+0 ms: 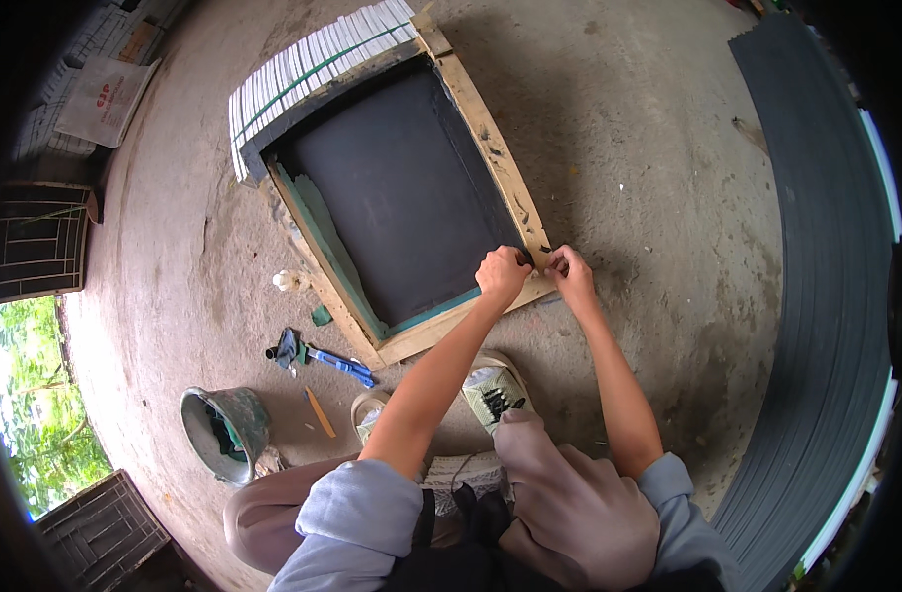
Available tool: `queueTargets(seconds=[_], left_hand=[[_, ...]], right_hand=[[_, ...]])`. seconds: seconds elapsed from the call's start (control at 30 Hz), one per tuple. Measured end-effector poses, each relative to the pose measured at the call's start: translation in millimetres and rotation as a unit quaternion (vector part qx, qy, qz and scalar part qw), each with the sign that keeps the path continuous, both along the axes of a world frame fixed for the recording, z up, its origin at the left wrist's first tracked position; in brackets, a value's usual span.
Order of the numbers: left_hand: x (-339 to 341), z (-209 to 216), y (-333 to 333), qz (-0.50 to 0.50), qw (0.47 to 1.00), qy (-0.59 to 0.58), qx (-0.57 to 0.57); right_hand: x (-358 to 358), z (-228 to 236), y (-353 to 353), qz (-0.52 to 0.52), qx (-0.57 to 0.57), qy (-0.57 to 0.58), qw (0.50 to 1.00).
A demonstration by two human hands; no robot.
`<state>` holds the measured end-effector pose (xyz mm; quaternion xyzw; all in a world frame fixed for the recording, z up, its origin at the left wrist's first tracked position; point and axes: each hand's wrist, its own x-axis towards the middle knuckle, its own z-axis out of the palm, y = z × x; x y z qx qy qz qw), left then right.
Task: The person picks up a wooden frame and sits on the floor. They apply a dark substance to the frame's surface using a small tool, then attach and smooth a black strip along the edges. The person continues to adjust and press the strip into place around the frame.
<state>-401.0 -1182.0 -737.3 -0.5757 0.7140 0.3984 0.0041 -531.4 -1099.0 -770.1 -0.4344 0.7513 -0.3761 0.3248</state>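
Note:
A wooden frame point(500, 170) with a dark panel point(387, 187) set inside it lies on the ground in front of me. Teal-green strips point(318, 222) run along the panel's left and near edges. My left hand point(502, 276) is closed at the frame's near right corner, above the panel, with something small and black at its fingertips. Just outside that corner, my right hand point(572, 278) has its fingers pinched together beside the wood. Whatever lies between them is too small to tell. Dark smears mark the right rail.
Stacked white strips point(318, 69) with a green band lean along the frame's far edge. Left of my feet are a blue-handled cutter point(342, 365), an orange stick point(320, 411) and a grey bucket point(226, 434) holding dark cloth. Long dark sheets point(826, 296) lie at right.

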Motion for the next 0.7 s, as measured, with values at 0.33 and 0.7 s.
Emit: queueTargets(seconds=[0.33,0.7], left_hand=[[-5.2,-7.3,3.9,-0.034,0.989,-0.036,-0.137],[13.5,-11.7,18.0,0.046,0.993,0.096,-0.057]], right_hand=[[7.2,4.1,0.3,-0.015,0.002,0.063,0.998],[-5.9,14.6,-9.9,0.014,0.113,-0.047,0.992]])
